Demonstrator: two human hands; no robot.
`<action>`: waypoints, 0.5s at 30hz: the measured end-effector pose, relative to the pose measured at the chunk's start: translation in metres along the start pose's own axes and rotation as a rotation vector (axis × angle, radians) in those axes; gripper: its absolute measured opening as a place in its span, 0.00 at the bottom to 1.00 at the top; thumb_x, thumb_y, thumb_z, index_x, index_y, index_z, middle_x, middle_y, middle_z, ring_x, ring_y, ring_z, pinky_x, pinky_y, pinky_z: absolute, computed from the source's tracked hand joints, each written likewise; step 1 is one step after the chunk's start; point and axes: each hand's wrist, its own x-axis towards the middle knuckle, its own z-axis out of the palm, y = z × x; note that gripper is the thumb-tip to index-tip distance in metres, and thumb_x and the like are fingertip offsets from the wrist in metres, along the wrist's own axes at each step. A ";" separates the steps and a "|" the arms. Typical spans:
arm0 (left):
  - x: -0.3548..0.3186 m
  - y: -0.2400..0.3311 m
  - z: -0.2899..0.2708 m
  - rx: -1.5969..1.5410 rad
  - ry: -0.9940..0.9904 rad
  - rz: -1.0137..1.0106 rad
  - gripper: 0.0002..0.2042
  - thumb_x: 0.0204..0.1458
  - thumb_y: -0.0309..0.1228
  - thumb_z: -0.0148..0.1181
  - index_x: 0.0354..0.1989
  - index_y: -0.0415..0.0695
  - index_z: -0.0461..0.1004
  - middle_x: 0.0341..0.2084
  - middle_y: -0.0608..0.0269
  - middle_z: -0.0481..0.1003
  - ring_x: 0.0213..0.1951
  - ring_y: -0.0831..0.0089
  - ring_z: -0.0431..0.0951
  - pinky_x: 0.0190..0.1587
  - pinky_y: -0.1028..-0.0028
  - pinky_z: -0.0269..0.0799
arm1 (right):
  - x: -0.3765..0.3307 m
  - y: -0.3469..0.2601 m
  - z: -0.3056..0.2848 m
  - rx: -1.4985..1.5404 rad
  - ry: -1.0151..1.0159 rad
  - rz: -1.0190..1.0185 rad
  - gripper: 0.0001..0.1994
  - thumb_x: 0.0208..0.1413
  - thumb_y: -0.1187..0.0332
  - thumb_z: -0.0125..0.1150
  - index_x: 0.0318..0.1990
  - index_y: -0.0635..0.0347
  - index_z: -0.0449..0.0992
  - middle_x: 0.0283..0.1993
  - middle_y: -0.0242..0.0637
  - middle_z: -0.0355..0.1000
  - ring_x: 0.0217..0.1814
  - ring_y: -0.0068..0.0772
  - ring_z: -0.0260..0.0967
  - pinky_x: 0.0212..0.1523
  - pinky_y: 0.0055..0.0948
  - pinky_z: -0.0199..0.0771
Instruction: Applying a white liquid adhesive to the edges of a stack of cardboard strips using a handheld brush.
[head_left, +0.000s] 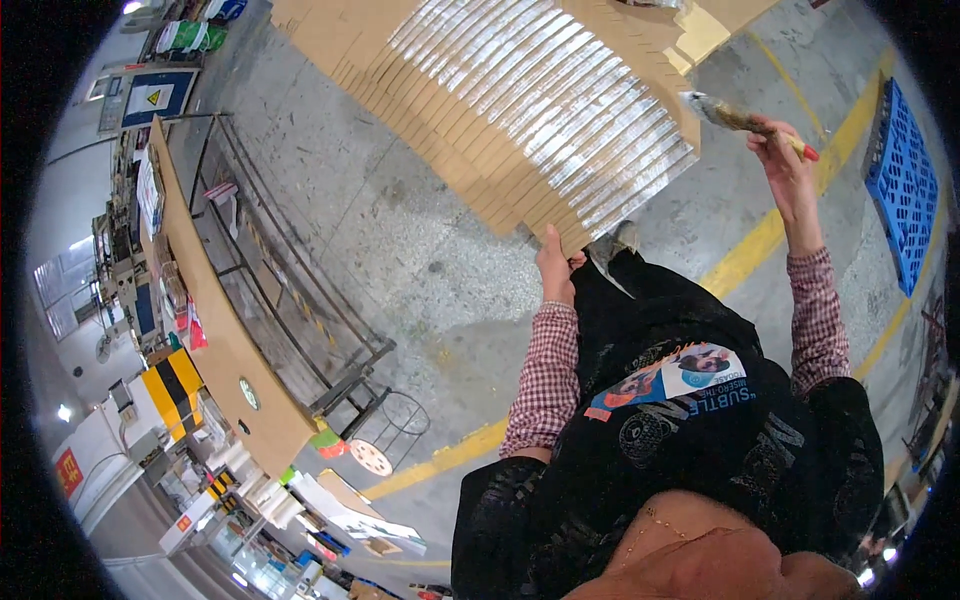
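My right hand [782, 160] is closed round the handle of a paintbrush [735, 117], held up at the right. Its bristle end is coated white and points left, close to the right edge of the cardboard sheets; the handle's tip is red and yellow. Many brown cardboard sheets [440, 150] lie fanned out in overlapping rows, and glossy white streaks [560, 95] cover their exposed strips. At the near corner of this fan, my left hand [556, 268] pinches the sheets' edge, thumb on top; the fingers underneath are partly hidden.
To the left stands a long brown-topped table [225, 350] with a dark metal frame [300, 285] beside it. A wire basket [405, 425] is near the table's end. On the far right is a blue plastic pallet [903, 190]. Yellow lines [745, 255] mark the grey floor.
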 end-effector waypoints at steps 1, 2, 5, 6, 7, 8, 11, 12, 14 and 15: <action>0.000 0.000 0.001 -0.034 -0.015 -0.010 0.23 0.50 0.51 0.48 0.32 0.38 0.68 0.17 0.63 0.70 0.16 0.76 0.70 0.19 0.76 0.69 | 0.006 0.004 -0.003 -0.031 -0.066 -0.056 0.09 0.56 0.67 0.47 0.40 0.62 0.68 0.48 0.42 0.65 0.39 0.27 0.67 0.42 0.24 0.67; -0.001 0.000 0.003 -0.029 -0.024 -0.009 0.23 0.50 0.51 0.48 0.32 0.38 0.68 0.17 0.63 0.70 0.16 0.76 0.70 0.19 0.76 0.69 | 0.015 0.014 -0.003 -0.050 -0.130 -0.092 0.09 0.54 0.66 0.49 0.35 0.62 0.71 0.44 0.40 0.68 0.36 0.24 0.65 0.39 0.21 0.65; -0.003 0.002 0.005 -0.113 0.012 -0.019 0.22 0.50 0.51 0.49 0.33 0.39 0.68 0.15 0.63 0.70 0.14 0.78 0.69 0.18 0.78 0.68 | 0.025 0.036 0.032 -0.472 -0.033 -0.133 0.11 0.52 0.66 0.52 0.26 0.64 0.74 0.28 0.31 0.71 0.29 0.16 0.63 0.32 0.17 0.63; -0.003 0.002 0.004 -0.114 0.009 -0.023 0.22 0.49 0.51 0.49 0.33 0.40 0.68 0.16 0.63 0.70 0.14 0.78 0.69 0.18 0.78 0.68 | 0.029 0.039 0.036 -0.472 -0.031 -0.134 0.11 0.52 0.66 0.52 0.26 0.64 0.74 0.28 0.31 0.71 0.29 0.16 0.63 0.32 0.17 0.63; -0.003 0.002 0.004 -0.116 0.005 -0.029 0.22 0.49 0.51 0.49 0.33 0.40 0.67 0.17 0.64 0.70 0.14 0.78 0.68 0.18 0.79 0.68 | 0.034 0.043 0.038 -0.513 -0.058 -0.124 0.11 0.53 0.65 0.51 0.26 0.64 0.74 0.26 0.30 0.70 0.28 0.16 0.62 0.30 0.17 0.63; -0.002 0.002 0.004 -0.114 0.001 -0.032 0.22 0.49 0.51 0.49 0.33 0.40 0.67 0.17 0.64 0.70 0.14 0.78 0.68 0.18 0.79 0.68 | 0.036 0.045 0.038 -0.555 -0.084 -0.114 0.12 0.53 0.64 0.51 0.26 0.64 0.74 0.24 0.29 0.70 0.26 0.15 0.62 0.28 0.17 0.62; 0.002 -0.001 0.002 -0.153 0.005 -0.037 0.22 0.49 0.51 0.50 0.33 0.40 0.67 0.18 0.64 0.71 0.13 0.78 0.69 0.18 0.78 0.68 | 0.037 0.050 0.038 -0.654 -0.123 -0.138 0.14 0.54 0.62 0.51 0.26 0.65 0.74 0.24 0.29 0.69 0.24 0.15 0.61 0.26 0.16 0.61; 0.002 -0.001 0.001 -0.155 0.001 -0.028 0.22 0.49 0.51 0.50 0.33 0.40 0.67 0.18 0.64 0.70 0.13 0.78 0.69 0.18 0.78 0.68 | 0.034 0.052 0.034 -0.657 -0.126 -0.137 0.14 0.54 0.62 0.51 0.26 0.65 0.74 0.24 0.29 0.69 0.24 0.15 0.61 0.26 0.16 0.61; 0.003 -0.001 0.001 -0.160 0.000 -0.022 0.22 0.48 0.51 0.50 0.33 0.40 0.67 0.17 0.64 0.70 0.13 0.78 0.69 0.18 0.78 0.68 | 0.021 0.050 0.021 -0.665 -0.086 0.027 0.15 0.54 0.62 0.51 0.25 0.65 0.74 0.23 0.30 0.69 0.23 0.15 0.60 0.25 0.15 0.61; 0.003 -0.001 0.001 -0.154 0.002 -0.021 0.22 0.48 0.51 0.50 0.33 0.40 0.67 0.17 0.64 0.70 0.13 0.78 0.68 0.18 0.78 0.68 | 0.016 0.048 0.016 -0.666 -0.091 0.029 0.15 0.54 0.62 0.51 0.25 0.65 0.74 0.23 0.30 0.69 0.23 0.15 0.60 0.25 0.15 0.61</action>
